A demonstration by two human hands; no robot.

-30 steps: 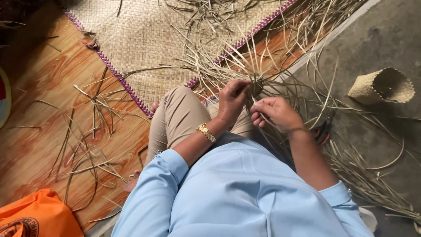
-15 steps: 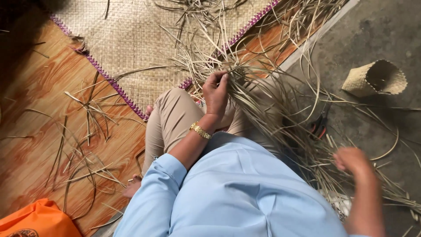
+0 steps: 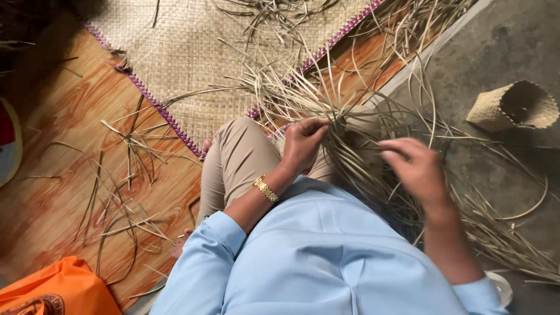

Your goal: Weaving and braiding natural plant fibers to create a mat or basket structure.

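The left hand (image 3: pixel 300 146) pinched a bundle of dry straw strips (image 3: pixel 350 134) over the lap; the right hand (image 3: pixel 417 169), its grip loose, sorted strands. Only loose strips showed, though a finished basket (image 3: pixel 513 108) lay nearby.

Woven mat (image 3: pixel 192 52) lies left of small basket (image 3: pixel 513 108).

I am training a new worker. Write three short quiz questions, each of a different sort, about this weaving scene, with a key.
1. True or false: the left hand grips the bundle of dry straw strips.
2. Which wrist wears the gold bracelet? A left, B right.
3. What lies on the grey floor at the upper right?

Key: 1 true. 2 A. 3 a small woven basket, on its side.
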